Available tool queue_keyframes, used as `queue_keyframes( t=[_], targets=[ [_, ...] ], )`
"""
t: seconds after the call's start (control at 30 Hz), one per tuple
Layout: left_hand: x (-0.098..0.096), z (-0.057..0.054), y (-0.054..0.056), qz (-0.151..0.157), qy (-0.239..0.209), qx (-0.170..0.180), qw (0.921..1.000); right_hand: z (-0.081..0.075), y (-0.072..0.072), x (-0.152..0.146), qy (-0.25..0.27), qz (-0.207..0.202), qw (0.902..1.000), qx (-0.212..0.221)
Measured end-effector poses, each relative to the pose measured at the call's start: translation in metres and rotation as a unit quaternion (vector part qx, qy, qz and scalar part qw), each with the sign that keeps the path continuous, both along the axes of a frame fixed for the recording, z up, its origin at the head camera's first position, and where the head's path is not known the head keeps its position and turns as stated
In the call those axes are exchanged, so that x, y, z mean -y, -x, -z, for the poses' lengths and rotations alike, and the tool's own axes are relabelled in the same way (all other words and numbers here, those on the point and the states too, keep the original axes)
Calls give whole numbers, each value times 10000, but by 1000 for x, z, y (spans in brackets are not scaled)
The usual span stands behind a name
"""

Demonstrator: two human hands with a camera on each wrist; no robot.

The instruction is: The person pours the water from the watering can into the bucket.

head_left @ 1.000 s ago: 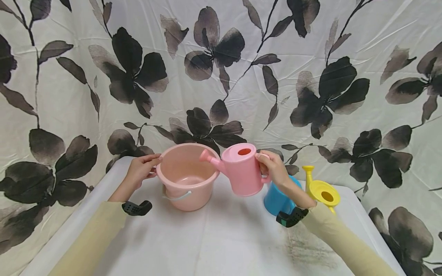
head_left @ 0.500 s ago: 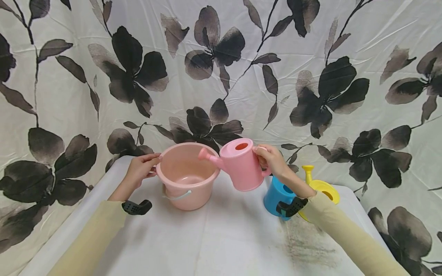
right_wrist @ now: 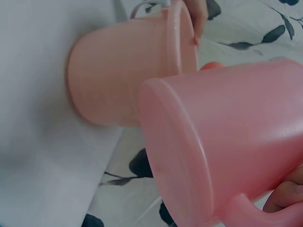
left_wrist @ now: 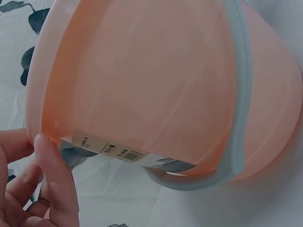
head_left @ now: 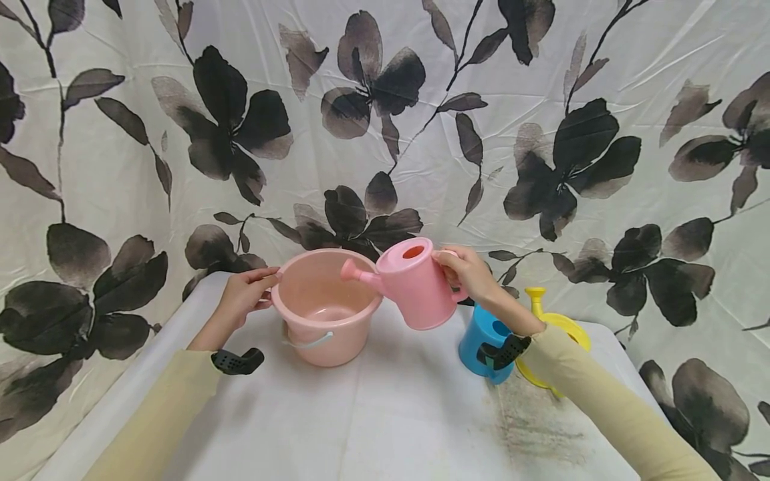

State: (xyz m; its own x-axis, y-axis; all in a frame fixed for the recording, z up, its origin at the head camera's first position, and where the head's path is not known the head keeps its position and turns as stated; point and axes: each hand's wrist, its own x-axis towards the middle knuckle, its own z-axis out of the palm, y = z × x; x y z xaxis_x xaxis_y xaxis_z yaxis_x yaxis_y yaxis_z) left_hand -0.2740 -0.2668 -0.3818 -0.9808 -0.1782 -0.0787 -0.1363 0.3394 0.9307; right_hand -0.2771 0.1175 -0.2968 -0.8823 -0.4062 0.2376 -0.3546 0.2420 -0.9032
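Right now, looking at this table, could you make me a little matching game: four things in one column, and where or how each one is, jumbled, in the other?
Things
1. pink watering can
2. peach bucket
3. blue can
4. yellow watering can

Places and states
A. upright on the table, pinched by the left hand
B. partly hidden by the right sleeve
C. tilted, held in the right hand
D. partly hidden by the dark wrist device

Right pairs
1-C, 2-A, 3-D, 4-B
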Motion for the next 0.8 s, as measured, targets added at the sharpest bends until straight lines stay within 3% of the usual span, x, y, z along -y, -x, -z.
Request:
queue_keyframes(
  t=[0.8],
  targets=[
    [0,0,1,27,9,-5,10000,-2,3,6,-150,-47,9999,-27]
  ],
)
